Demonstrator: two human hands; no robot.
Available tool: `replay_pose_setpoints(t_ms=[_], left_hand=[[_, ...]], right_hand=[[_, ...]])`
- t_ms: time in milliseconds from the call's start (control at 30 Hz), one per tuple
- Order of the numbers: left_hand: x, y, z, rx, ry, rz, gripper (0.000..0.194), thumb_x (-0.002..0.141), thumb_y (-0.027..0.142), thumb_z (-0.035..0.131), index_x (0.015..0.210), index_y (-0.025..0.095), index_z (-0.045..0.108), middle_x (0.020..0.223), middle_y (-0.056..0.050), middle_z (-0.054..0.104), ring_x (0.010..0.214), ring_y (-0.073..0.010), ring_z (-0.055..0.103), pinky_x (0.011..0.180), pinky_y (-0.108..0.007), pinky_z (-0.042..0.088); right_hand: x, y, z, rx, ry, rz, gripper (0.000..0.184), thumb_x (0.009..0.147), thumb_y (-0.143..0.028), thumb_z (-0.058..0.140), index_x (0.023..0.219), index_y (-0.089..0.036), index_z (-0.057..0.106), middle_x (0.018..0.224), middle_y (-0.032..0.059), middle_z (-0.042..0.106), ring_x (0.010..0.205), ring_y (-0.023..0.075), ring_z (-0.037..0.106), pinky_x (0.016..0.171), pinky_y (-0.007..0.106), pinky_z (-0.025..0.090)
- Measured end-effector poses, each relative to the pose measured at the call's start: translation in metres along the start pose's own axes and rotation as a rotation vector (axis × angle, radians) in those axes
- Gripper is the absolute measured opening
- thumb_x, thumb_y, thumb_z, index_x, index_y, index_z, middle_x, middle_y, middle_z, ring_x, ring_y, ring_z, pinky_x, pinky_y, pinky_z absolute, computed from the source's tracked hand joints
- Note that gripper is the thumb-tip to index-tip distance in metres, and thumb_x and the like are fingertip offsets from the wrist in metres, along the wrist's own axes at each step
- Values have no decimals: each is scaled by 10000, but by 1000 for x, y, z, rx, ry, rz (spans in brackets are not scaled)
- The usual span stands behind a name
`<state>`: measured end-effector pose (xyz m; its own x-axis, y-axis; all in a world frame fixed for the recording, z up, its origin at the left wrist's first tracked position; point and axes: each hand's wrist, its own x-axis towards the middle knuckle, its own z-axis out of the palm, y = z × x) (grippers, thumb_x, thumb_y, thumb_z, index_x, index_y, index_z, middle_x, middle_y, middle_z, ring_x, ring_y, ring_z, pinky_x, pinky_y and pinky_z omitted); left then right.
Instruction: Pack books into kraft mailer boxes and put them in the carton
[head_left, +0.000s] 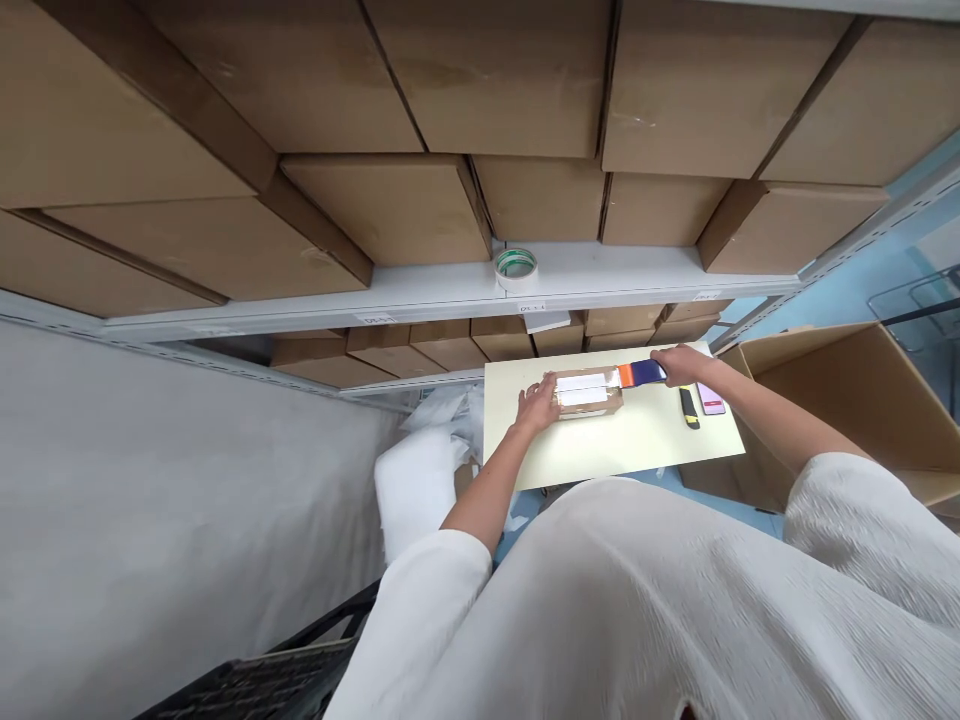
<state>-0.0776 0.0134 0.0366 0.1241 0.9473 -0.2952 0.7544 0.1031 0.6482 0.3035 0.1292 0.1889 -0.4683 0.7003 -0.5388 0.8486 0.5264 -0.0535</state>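
Note:
A small cardboard box (612, 402) with a white label on its upper face lies on a pale yellow board (585, 450). My left hand (537, 403) grips the box's left end, with the fingers over its top edge. At the opposite end, my right hand (677, 366) is closed around a dark-blue and orange tool that looks like a tape dispenser (642, 373). Its orange end meets the right edge of the box. Just below my right hand lie a yellow and black box cutter (688, 408) and a phone (710, 399) with a lit screen.
A metal shelf (435, 285) stacked with large cardboard boxes (517, 70) stands in front, and a tape roll (516, 268) rests near its edge. To the right is a big open carton (847, 400). White packing material (416, 485) hangs left of the board.

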Motion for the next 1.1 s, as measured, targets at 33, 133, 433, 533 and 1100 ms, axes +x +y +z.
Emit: replay_pose_setpoints(t_ms=[33,133,433,533,1100], left_hand=[[0,0,0,4,-1,-2,975,878,359,769,1740,348,313,1837,-105,304,1621,-466,362,1333,-650,170],[2,0,-1,15,0,2,972,874,350,762,1738,329,318,1839,-108,297,1613,-461,374,1322,-612,221],[2,3,-1,68,13,-27,965,866,317,763,1728,324,328,1821,-131,335,1618,-461,368,1325,-631,210],[2,6,-2,111,14,-19,930,872,287,761,1711,330,363,1822,-124,335,1665,-453,287,1355,-661,98],[3,28,-11,285,-66,37,921,899,220,731,1730,258,336,1806,-149,355,1680,-386,282,1363,-554,229]], right_hand=[[-5,11,2,19,-3,13,433,758,-165,842,1144,-243,664,1109,138,789,1073,362,735,942,413,475],[-17,44,10,50,-16,47,433,764,-186,852,1141,-257,652,1139,135,777,1081,360,726,944,416,474],[-7,75,53,71,-43,99,494,774,-166,849,1225,-237,659,1185,186,750,1068,367,721,867,422,505],[9,61,67,33,-47,85,527,765,-116,828,1257,-208,663,1185,204,760,1092,373,730,938,449,499],[83,-26,53,-77,-174,67,462,714,-196,875,1161,-191,760,1138,192,799,1057,382,787,907,456,586]])
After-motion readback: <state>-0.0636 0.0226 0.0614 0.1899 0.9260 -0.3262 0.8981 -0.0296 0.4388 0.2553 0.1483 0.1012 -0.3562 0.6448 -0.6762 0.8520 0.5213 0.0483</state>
